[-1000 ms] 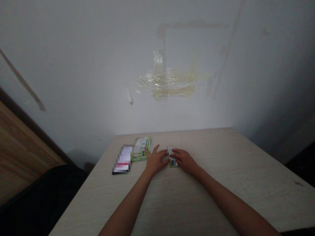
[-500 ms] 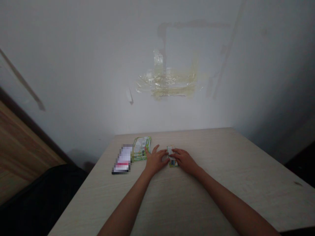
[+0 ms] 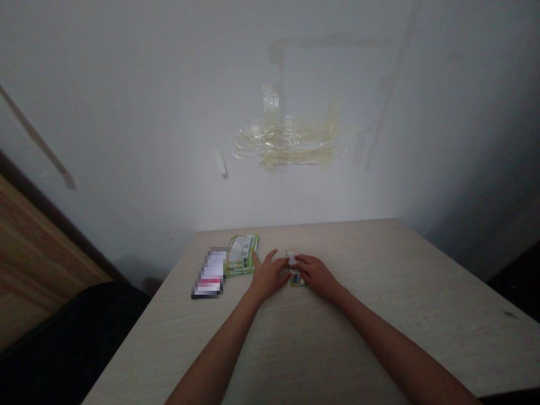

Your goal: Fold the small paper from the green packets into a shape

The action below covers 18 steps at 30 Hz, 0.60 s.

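A small printed packet (image 3: 297, 279) in white, green and blue lies flat on the table, partly covered by fingers. At its left edge, my left hand (image 3: 268, 277) holds it with thumb and forefinger, while the other fingers spread up and to the left. My right hand (image 3: 318, 275) grips the packet from the right, its bent fingers over the upper and middle part. Just left of my left hand lies a stack of green and white printed packets (image 3: 243, 253); one outstretched finger reaches its right edge.
A phone (image 3: 210, 275), its screen blurred out, lies left of the stack. The pale wooden table (image 3: 358, 242) meets a white wall with peeling tape (image 3: 291, 140). A dark object (image 3: 84, 332) stands beyond the table's left edge.
The spread fingers of my left hand have shifted slightly right, off the stack's face to its edge. My right hand and the small packet look nearly unmoved.
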Each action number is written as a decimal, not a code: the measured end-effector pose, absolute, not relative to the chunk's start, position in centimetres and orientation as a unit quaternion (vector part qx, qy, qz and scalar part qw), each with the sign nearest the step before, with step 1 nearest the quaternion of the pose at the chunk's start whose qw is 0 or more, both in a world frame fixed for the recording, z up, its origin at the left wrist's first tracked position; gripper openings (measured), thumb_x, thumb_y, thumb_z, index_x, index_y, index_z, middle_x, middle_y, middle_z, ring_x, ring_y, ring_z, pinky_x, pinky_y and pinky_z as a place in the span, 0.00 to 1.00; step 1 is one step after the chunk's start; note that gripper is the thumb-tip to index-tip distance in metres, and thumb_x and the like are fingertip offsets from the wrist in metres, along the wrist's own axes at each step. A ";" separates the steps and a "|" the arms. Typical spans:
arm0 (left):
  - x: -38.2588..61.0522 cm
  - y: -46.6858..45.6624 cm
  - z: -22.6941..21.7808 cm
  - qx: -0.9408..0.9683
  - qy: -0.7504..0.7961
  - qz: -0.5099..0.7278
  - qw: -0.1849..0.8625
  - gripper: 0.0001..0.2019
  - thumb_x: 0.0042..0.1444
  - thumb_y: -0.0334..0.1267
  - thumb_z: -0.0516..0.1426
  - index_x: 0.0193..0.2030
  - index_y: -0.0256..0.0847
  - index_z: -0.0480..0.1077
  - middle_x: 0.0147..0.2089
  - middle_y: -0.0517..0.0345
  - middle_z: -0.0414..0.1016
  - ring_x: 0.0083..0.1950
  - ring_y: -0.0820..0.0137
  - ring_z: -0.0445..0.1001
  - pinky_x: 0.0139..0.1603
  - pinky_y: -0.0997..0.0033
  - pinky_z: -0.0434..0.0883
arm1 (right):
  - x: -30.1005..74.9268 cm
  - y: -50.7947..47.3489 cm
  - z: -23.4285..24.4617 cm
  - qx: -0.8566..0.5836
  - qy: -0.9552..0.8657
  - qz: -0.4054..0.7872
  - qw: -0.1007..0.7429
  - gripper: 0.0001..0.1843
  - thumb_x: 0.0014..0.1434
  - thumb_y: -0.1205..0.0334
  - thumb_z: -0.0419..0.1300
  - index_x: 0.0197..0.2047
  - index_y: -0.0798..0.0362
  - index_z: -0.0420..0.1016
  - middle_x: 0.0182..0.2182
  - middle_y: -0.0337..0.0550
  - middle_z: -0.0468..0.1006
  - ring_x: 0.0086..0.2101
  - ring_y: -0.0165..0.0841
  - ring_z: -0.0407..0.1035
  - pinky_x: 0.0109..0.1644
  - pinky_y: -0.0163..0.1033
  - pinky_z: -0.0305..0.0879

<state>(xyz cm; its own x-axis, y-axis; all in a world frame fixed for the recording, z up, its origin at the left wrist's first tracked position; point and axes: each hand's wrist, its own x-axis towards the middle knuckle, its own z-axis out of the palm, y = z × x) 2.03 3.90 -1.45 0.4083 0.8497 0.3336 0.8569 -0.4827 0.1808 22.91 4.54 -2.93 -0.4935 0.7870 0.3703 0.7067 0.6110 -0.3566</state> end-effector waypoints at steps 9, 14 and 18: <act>2.0 3.9 -0.9 -0.835 -0.514 -0.193 -0.026 0.15 0.58 0.50 0.55 0.51 0.57 0.70 0.57 0.62 0.74 0.69 0.53 0.54 0.60 0.23 0.22 | 22.9 4.2 -2.5 -0.435 -0.834 0.079 0.329 0.14 0.61 0.66 0.56 0.48 0.52 0.78 0.51 0.48 0.76 0.52 0.36 0.68 0.59 0.44 0.62; 2.2 3.8 -0.8 -0.833 -0.517 -0.196 -0.034 0.12 0.58 0.47 0.55 0.48 0.56 0.72 0.57 0.63 0.74 0.69 0.53 0.55 0.60 0.23 0.21 | 22.9 4.0 -2.3 -0.440 -0.829 0.058 0.341 0.11 0.60 0.66 0.58 0.44 0.53 0.79 0.45 0.48 0.78 0.47 0.36 0.69 0.55 0.43 0.65; 2.4 3.9 -0.9 -0.827 -0.525 -0.198 -0.032 0.11 0.59 0.47 0.55 0.47 0.56 0.72 0.57 0.63 0.74 0.68 0.54 0.56 0.60 0.22 0.22 | 22.9 4.1 -2.3 -0.447 -0.836 0.048 0.314 0.12 0.60 0.66 0.57 0.44 0.52 0.79 0.45 0.47 0.78 0.47 0.36 0.69 0.55 0.42 0.64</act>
<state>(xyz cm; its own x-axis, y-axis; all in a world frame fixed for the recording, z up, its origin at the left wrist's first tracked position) 2.42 3.86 -0.85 0.3712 0.8808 0.2940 0.8554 -0.4475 0.2607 22.88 4.07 -2.32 -0.4039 0.7774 0.4822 0.7166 0.5965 -0.3614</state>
